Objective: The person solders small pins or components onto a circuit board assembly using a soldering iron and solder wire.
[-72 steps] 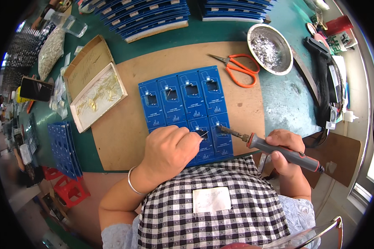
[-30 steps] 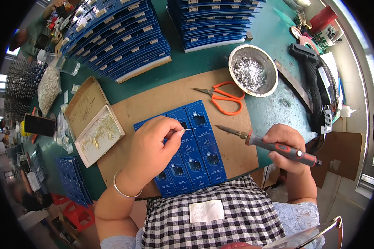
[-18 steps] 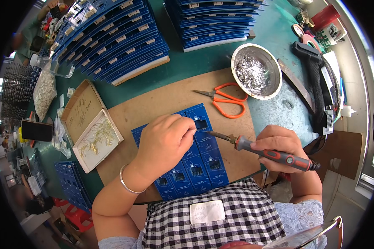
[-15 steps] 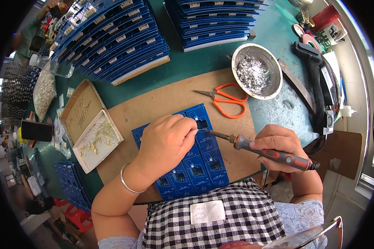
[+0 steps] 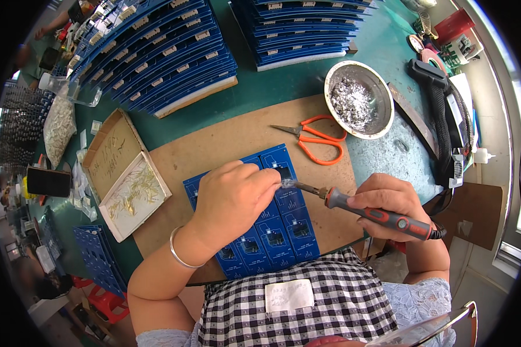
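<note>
My right hand (image 5: 391,206) is wrapped round a grey and red soldering iron (image 5: 362,211). The iron's tip reaches left, to the top part of a blue circuit board panel (image 5: 282,237), where a small wisp of smoke rises. Over the panel, my left hand (image 5: 234,194) is pinched closed right beside the tip. Whatever lies between its fingertips is too small and hidden to make out. The panel lies flat on a brown board (image 5: 208,156) and is divided into several like sections. My left hand covers part of it.
Orange-handled scissors (image 5: 318,140) lie beyond the panel, beside a metal bowl (image 5: 385,118) of silvery solder scraps. A shallow cardboard box (image 5: 150,196) holds thin pale parts at left. Tall stacks of blue boards (image 5: 173,63) stand at the back. A metal bar (image 5: 414,118) lies at right.
Smoke now rises at the iron's tip. My left fingertips have shifted slightly right, toward the tip. My right hand and the iron stay nearly where they were.
</note>
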Tool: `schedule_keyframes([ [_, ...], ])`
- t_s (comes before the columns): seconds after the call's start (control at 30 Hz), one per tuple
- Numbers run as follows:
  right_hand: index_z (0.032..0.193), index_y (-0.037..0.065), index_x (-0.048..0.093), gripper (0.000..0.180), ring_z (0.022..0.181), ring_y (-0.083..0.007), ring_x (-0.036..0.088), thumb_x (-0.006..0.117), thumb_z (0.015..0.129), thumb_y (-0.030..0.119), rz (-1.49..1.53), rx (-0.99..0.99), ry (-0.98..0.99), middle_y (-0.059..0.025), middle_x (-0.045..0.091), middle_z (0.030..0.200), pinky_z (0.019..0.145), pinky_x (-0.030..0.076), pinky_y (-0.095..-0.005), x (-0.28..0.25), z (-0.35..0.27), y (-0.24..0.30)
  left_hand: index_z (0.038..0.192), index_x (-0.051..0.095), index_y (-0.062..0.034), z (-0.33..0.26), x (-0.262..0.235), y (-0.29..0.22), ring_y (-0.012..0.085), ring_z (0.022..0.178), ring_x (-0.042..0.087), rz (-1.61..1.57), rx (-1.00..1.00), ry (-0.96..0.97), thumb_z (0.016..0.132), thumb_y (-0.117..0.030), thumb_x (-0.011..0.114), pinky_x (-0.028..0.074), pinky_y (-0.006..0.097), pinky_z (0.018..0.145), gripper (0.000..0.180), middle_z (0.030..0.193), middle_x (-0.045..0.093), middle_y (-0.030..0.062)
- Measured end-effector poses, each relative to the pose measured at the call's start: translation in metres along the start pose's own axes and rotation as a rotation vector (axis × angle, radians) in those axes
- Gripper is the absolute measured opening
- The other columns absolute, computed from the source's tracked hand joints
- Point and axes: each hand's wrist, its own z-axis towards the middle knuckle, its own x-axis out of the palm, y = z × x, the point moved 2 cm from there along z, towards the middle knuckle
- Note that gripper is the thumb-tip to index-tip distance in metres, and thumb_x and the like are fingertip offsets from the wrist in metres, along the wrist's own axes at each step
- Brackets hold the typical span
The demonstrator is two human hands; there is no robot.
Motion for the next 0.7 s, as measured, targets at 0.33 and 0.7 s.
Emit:
schedule_keyframes([
  [0.33, 0.106, 0.002, 0.068, 0.039, 0.078, -0.0275, 0.064, 0.073, 0.068, 0.001, -0.009, -0.007, -0.035, -0.0119, 0.062, 0.086, 0.068, 0.051, -0.036, -0.004, -0.003, 0.009, 0.08, 0.059, -0.0086, -0.013, -0.021, 0.007, 0.0249, 0.062, 0.056, -0.03, -0.101, -0.065, 0.076, -0.006, 0.07, 0.045, 0.036, 0.06, 0.011, 0.07, 0.062, 0.0053],
  [0.7, 0.105, 0.003, 0.068, 0.038, 0.08, -0.0259, 0.064, 0.074, 0.068, 0.0, 0.007, -0.044, 0.043, -0.0099, 0.063, 0.087, 0.069, 0.051, -0.0353, 0.024, 0.02, 0.014, 0.078, 0.058, -0.008, -0.032, -0.016, 0.019, 0.0237, 0.06, 0.054, -0.057, -0.05, -0.073, 0.076, -0.003, 0.068, 0.043, 0.035, 0.058, 0.012, 0.069, 0.06, 0.0049],
])
